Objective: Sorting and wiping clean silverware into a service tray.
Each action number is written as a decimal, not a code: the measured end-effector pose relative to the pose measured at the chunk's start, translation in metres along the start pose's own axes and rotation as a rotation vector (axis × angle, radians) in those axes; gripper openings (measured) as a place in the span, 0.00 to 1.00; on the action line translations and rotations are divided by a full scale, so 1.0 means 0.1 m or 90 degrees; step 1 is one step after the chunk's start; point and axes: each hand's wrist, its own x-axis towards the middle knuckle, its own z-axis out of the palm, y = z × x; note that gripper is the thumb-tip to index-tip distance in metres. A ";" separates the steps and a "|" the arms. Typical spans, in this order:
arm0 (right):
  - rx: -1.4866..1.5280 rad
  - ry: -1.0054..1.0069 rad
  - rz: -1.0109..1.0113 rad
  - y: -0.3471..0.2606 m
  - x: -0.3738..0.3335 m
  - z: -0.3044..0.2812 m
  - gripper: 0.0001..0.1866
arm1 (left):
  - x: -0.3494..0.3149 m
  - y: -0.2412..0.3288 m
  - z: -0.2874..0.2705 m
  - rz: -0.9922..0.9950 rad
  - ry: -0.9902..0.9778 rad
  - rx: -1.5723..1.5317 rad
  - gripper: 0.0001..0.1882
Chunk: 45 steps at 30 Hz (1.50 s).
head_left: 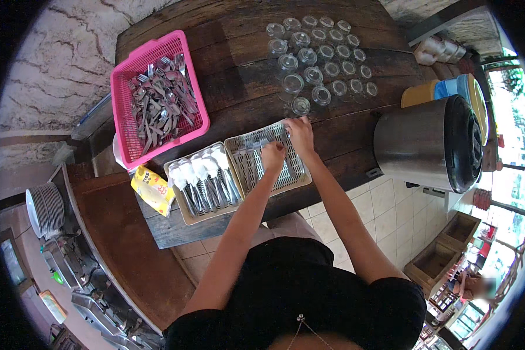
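Observation:
My left hand (272, 156) is closed over the right-hand cream plastic basket (297, 185). Whatever its fingers hold is too small to make out. At that basket's far right corner, my right hand (300, 137) has its fingers bent around the rim. A few pieces of silvery cutlery (255, 142) lie in this basket, toward its far side. Touching it on the left is a second cream basket (186, 220). Rows of cutlery wrapped in white napkins (199, 169) fill that one, with their metal ends toward me.
A pink basket (202, 125) heaped with loose cutlery (162, 102) stands at the far left. Near it lies a yellow packet (153, 189). Several glass jars (313, 75) stand in rows at the back. A large steel container (411, 143) is on the right, stacked plates (45, 210) far left.

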 end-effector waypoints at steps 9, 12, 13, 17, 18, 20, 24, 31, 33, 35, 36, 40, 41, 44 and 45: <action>-0.135 -0.024 -0.133 -0.13 -0.23 0.04 0.09 | 0.09 -0.21 -0.01 -0.011 -0.069 0.038 0.05; -0.207 -0.064 -0.137 -0.15 -0.35 -0.02 0.08 | 0.03 -0.07 -0.07 -0.014 -0.090 -0.008 0.05; -0.220 -0.095 -0.117 -0.10 -0.40 0.03 0.08 | 0.01 -0.01 -0.10 -0.019 -0.111 -0.058 0.05; -0.297 -0.085 -0.040 -0.24 -0.43 0.11 0.10 | -0.04 0.05 -0.36 -0.003 -0.121 -0.112 0.06; -0.295 -0.085 -0.043 -0.23 -0.43 0.14 0.10 | -0.07 0.12 -0.45 -0.027 -0.135 -0.129 0.06; -0.331 -0.035 0.006 -0.26 -0.41 0.18 0.08 | -0.03 0.01 -0.52 0.018 -0.097 -0.113 0.07; -0.285 0.005 0.058 -0.64 -0.31 0.14 0.12 | -0.08 0.24 -1.13 0.146 -0.066 -0.056 0.08; 0.064 0.185 -0.147 -1.87 0.60 0.20 0.16 | 0.20 0.28 -2.19 0.185 0.194 -0.329 0.08; 0.154 0.174 -0.194 -2.12 0.85 0.40 0.14 | 0.31 0.18 -2.51 0.159 0.252 -0.318 0.10; 0.244 0.108 -0.171 -2.45 1.03 0.65 0.10 | 0.53 -0.16 -2.73 0.105 0.258 -0.448 0.11; 0.280 0.066 -0.132 -2.57 1.12 0.74 0.08 | 0.62 -0.25 -2.82 0.088 0.262 -0.496 0.12; 0.125 -0.021 -0.001 -2.64 1.42 1.32 0.10 | 0.87 -0.51 -3.06 -0.001 0.221 -0.547 0.14; 0.119 -0.060 0.054 -2.64 1.45 1.44 0.12 | 0.91 -0.57 -3.10 -0.025 0.217 -0.550 0.14; 0.174 -0.189 0.084 -2.49 1.55 1.65 0.12 | 1.10 -0.63 -3.09 -0.066 0.176 -0.553 0.14; 0.174 -0.221 0.136 -2.54 1.55 1.65 0.11 | 1.16 -0.69 -3.12 -0.066 0.177 -0.517 0.14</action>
